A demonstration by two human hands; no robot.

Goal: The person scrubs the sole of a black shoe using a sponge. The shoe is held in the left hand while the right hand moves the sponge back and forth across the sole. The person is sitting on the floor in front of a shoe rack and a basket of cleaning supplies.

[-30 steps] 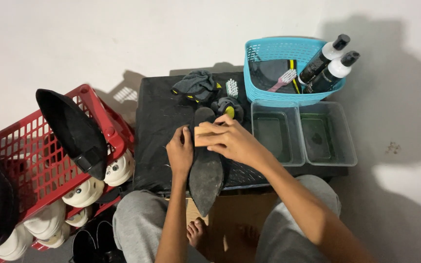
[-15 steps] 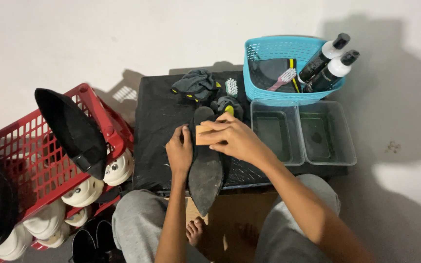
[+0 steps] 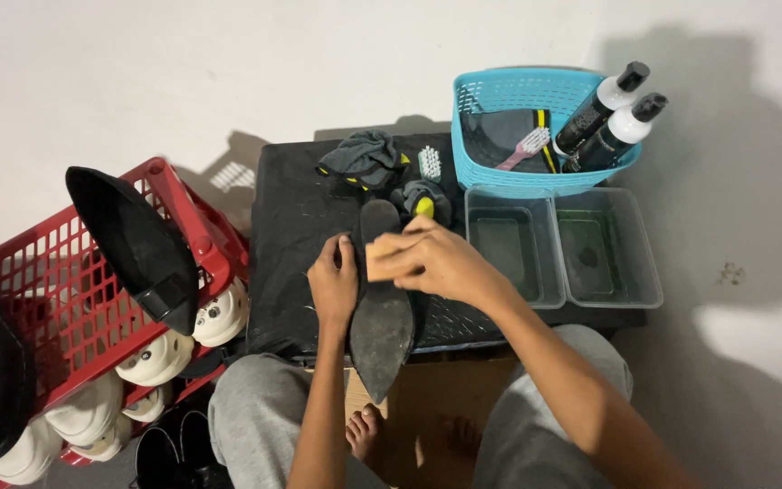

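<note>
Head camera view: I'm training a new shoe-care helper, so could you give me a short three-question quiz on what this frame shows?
1. True or false: the black shoe lies sole-up on the black crate.
2. Which hand presses the tan sponge block on the sole? A) left hand B) right hand
3. Fill in: the two bottles stand in the ___ basket.

Key:
1. True; the left hand steadies the shoe beside it.
2. B, the right hand.
3. Blue; a pink brush lies in it too.
</note>
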